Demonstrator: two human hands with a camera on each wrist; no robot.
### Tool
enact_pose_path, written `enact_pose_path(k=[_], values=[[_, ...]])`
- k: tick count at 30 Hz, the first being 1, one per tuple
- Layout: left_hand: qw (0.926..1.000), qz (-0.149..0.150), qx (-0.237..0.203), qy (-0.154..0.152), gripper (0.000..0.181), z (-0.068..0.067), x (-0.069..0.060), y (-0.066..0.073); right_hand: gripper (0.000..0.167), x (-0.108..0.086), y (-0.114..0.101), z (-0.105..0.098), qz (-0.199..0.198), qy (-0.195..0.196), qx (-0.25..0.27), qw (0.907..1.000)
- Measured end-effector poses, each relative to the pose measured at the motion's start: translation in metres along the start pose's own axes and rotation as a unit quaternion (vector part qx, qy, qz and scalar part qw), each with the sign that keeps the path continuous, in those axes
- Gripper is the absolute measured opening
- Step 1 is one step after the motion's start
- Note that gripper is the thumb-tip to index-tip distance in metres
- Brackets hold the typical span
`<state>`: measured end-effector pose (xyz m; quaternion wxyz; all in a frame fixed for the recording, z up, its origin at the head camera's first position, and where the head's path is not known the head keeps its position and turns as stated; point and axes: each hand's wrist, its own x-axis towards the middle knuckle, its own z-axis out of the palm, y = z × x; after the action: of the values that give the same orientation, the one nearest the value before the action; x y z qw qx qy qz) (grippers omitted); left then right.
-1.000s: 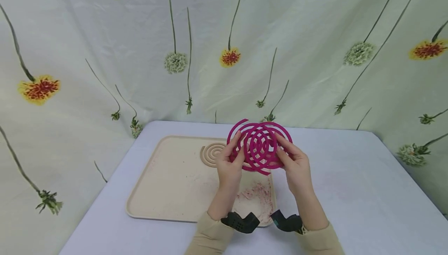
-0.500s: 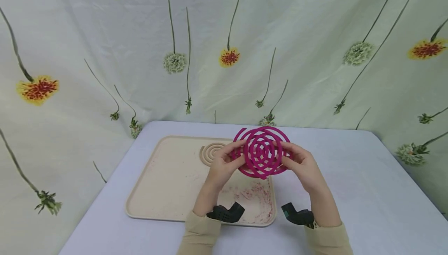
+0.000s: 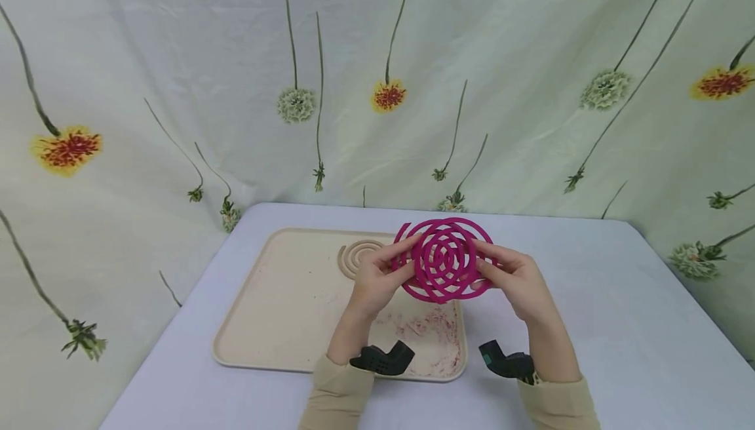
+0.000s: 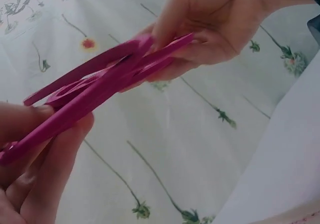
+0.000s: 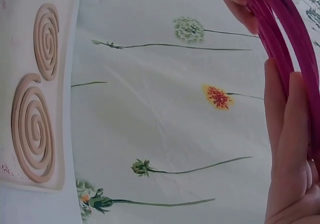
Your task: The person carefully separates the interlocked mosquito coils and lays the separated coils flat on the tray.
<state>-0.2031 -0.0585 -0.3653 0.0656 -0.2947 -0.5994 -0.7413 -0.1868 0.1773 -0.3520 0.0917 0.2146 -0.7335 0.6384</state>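
Two magenta mosquito coils [image 3: 438, 261], seemingly nested in one another, are held up above the table in the head view. My left hand [image 3: 375, 280] pinches their left side between thumb and fingers. On the right side, my right hand [image 3: 520, 280] grips them the same way. Edge-on in the left wrist view, the magenta coils [image 4: 75, 106] show gaps between their layers. A tan mosquito coil [image 3: 348, 261] lies on the tray behind my left hand, partly covered by it. Two tan coils [image 5: 36, 129] appear in the right wrist view.
The beige tray [image 3: 277, 305] lies on the white table [image 3: 601, 312], with reddish crumbs [image 3: 433, 328] at its near right part. A flowered cloth [image 3: 519, 89] hangs behind the table. Black cameras sit on both wrists.
Both hands have lowered slightly and their wrists have spread apart. The magenta coils have come down and now overlap more closely, nearly concentric.
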Motion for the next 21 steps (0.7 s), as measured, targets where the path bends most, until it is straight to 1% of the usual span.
enact_pose_path(k=[2, 4, 7, 9, 11, 13, 14, 15, 16, 17, 19, 21], values=[[0.9993, 0.016, -0.009, 0.033, 0.039, 0.007, 0.001, -0.002, 0.035, 0.0, -0.002, 0.005, 0.004, 0.037, 0.017, 0.9992], [0.9969, 0.032, -0.016, 0.069, 0.039, 0.013, 0.002, -0.003, 0.035, 0.001, -0.004, 0.01, 0.008, 0.073, 0.034, 0.9967], [0.9897, 0.05, -0.018, 0.133, 0.038, 0.023, 0.003, -0.004, 0.036, 0.003, -0.005, 0.022, 0.024, 0.133, 0.062, 0.9889], [0.9818, 0.056, -0.02, 0.181, 0.038, 0.03, 0.003, -0.005, 0.036, 0.004, -0.005, 0.032, 0.034, 0.179, 0.085, 0.9795], [0.9724, 0.059, -0.017, 0.225, 0.039, 0.037, 0.003, -0.005, 0.037, 0.005, -0.004, 0.043, 0.039, 0.225, 0.111, 0.9672], [0.9646, 0.059, -0.017, 0.256, 0.039, 0.041, 0.003, -0.006, 0.037, 0.006, -0.003, 0.053, 0.032, 0.259, 0.133, 0.9562], [0.9628, 0.061, -0.018, 0.263, 0.039, 0.043, 0.003, -0.007, 0.037, 0.006, -0.003, 0.057, 0.025, 0.272, 0.139, 0.9519], [0.9625, 0.061, -0.018, 0.264, 0.039, 0.043, 0.003, -0.007, 0.036, 0.006, -0.002, 0.06, 0.018, 0.279, 0.141, 0.9497], [0.964, 0.059, -0.02, 0.259, 0.039, 0.042, 0.003, -0.007, 0.035, 0.006, -0.002, 0.061, 0.011, 0.279, 0.141, 0.9499], [0.9668, 0.053, -0.024, 0.249, 0.037, 0.04, 0.003, -0.006, 0.034, 0.005, -0.002, 0.061, 0.006, 0.274, 0.135, 0.9521], [0.9757, 0.04, -0.03, 0.213, 0.034, 0.031, 0.002, -0.005, 0.03, 0.005, -0.003, 0.057, 0.001, 0.248, 0.118, 0.9615], [0.9856, 0.024, -0.024, 0.165, 0.031, 0.019, 0.001, -0.002, 0.028, 0.004, -0.003, 0.048, 0.005, 0.2, 0.094, 0.9753]])
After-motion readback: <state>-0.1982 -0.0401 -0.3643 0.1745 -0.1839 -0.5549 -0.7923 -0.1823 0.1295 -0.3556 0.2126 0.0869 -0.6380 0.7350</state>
